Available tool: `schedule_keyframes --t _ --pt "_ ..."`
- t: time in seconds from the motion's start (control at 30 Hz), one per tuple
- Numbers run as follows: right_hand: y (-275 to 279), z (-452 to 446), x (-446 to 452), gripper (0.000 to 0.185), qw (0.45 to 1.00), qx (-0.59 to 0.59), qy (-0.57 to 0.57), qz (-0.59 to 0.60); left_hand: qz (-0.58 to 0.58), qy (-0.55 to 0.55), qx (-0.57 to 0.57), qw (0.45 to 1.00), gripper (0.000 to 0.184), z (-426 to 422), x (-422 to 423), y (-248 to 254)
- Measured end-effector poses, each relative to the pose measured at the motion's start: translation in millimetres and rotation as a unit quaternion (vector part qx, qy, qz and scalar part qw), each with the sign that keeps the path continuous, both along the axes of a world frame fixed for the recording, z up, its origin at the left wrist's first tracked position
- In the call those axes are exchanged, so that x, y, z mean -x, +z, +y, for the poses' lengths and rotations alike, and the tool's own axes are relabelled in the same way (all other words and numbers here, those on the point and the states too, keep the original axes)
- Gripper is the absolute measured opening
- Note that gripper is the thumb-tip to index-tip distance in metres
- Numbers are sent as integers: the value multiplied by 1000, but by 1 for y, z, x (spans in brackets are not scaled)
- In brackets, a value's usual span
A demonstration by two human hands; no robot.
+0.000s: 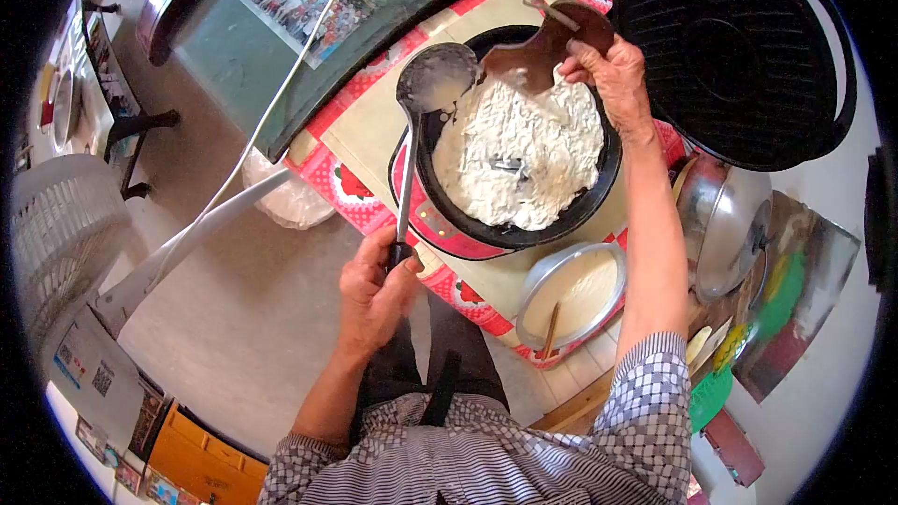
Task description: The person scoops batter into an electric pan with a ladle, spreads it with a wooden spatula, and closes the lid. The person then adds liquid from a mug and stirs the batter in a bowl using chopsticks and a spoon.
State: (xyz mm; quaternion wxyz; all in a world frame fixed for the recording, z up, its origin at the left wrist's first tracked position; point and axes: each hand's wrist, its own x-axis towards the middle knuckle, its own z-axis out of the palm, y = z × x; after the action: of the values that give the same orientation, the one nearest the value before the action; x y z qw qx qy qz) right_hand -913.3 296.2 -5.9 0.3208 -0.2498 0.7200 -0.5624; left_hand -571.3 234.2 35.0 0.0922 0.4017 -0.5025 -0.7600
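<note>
My left hand (pixel 374 290) is wrapped round the dark grip of a metal ladle (pixel 438 77). The ladle's bowl, wet with pale batter, hangs over the left rim of a round black pan (pixel 603 173). Across most of the pan lies a white, wrinkled layer of batter (pixel 524 154). My right hand (pixel 613 75) pinches a brown curved scraper-like piece (pixel 538 61) at the pan's far side; its lower edge meets the white layer. Near the pan's front right stands a metal bowl of batter (pixel 585 290) with a wooden stick (pixel 552 327) leaning inside.
A black ridged lid (pixel 730 47) stands raised at the right, beside a shiny metal pot (pixel 730 224). A red patterned cloth (pixel 351 182) covers the table. White cable (pixel 271 117) crosses at the left, above a plastic bag (pixel 290 196). A pale chair (pixel 70 224) stands far left.
</note>
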Motion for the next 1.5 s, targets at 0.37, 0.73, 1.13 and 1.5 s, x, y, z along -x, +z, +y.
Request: schedule_keyframes --t 0.37,0.73,1.13,1.5 --pt "16 13 -1 18 999 -41 25 7 -7 0 -18 1000 34 16 16 -7" --pt "25 40 -33 28 934 -112 -223 256 8 -13 15 1000 34 13 16 -6" --pt "6 11 -57 20 944 13 -293 148 2 -24 16 1000 33 9 4 -8" --pt "-26 45 -46 16 880 86 -462 70 19 -38 10 999 33 9 4 -5"
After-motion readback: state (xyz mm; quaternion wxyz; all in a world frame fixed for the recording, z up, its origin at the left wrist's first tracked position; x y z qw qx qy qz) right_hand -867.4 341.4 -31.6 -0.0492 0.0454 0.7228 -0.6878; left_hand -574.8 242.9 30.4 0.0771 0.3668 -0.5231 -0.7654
